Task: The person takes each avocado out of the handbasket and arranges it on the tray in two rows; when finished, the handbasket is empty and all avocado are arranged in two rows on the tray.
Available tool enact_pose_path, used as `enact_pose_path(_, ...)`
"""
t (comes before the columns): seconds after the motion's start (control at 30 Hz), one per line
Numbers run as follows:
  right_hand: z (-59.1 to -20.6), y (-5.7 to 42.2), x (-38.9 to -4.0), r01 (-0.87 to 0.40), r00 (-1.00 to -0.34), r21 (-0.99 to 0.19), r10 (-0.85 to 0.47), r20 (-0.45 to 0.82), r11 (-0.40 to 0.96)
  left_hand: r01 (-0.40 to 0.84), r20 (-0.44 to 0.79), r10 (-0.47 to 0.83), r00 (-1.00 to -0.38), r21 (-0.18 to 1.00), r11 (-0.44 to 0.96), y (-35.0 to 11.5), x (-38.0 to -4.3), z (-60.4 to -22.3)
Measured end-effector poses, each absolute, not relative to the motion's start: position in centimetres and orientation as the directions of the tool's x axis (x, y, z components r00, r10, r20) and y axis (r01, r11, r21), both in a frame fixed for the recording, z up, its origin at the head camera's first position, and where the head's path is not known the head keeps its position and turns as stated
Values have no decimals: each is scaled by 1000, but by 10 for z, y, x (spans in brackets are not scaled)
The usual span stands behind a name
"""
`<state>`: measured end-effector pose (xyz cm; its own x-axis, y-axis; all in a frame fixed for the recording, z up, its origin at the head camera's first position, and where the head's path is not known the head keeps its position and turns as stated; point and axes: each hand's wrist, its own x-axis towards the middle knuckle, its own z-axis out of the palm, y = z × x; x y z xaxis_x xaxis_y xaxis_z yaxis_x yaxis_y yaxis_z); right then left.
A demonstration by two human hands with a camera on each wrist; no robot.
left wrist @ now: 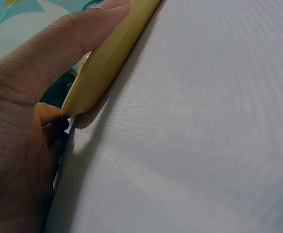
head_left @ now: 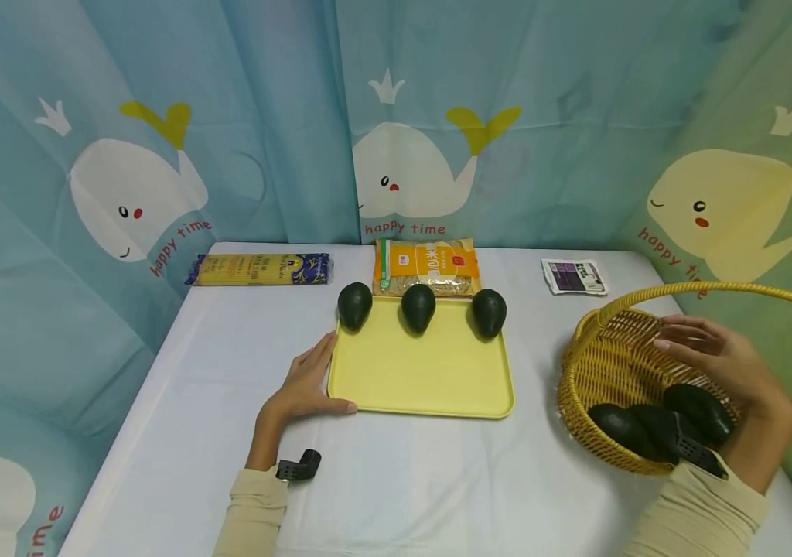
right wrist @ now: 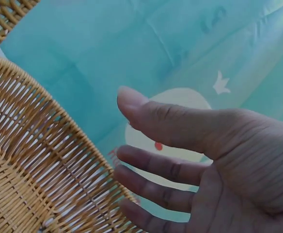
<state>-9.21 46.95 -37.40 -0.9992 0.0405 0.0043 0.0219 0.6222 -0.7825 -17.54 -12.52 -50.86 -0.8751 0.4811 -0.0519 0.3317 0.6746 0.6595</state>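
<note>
My left hand (head_left: 304,384) rests at the near left corner of a yellow tray (head_left: 420,379), its fingers along the left side and its thumb against the front edge. The left wrist view shows the thumb lying extended on the tray's rim (left wrist: 107,63). Three dark green avocados stand in a row along the tray's far side: a left one (head_left: 355,305), a middle one (head_left: 418,308) and a right one (head_left: 489,312). My right hand (head_left: 730,360) hangs over a wicker basket (head_left: 605,371), fingers loosely bent and holding nothing. More avocados (head_left: 698,410) lie in the basket, partly hidden by the wrist.
Behind the tray lies an orange bag of grain (head_left: 427,267). A yellow and blue noodle packet (head_left: 260,269) is at the back left, a small white and purple packet (head_left: 574,277) at the back right. The basket's tall handle (head_left: 716,286) arches beside my right hand. Whale-print curtains (head_left: 285,116) enclose the table.
</note>
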Motion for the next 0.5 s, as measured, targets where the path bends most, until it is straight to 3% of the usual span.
enact_pose_path(0.5,-391,481,-84,41,-997,-830,79,4,556,343,-40,487,-872,661,667,-126,-177,-514)
